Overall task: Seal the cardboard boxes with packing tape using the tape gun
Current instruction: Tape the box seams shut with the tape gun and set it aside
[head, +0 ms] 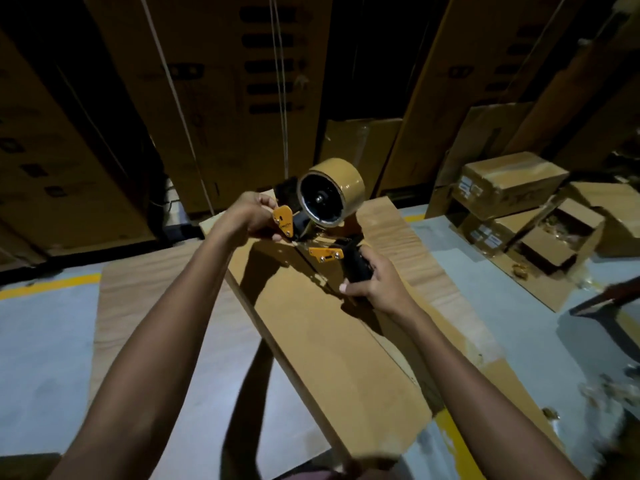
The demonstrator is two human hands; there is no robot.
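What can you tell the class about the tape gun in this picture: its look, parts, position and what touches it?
The tape gun has orange metal plates, a black handle and a roll of brown packing tape on a dark hub. It is held above the far end of a long cardboard box, over its centre seam, with the roll uppermost. The right hand grips the handle; the left hand pinches the front orange plate.
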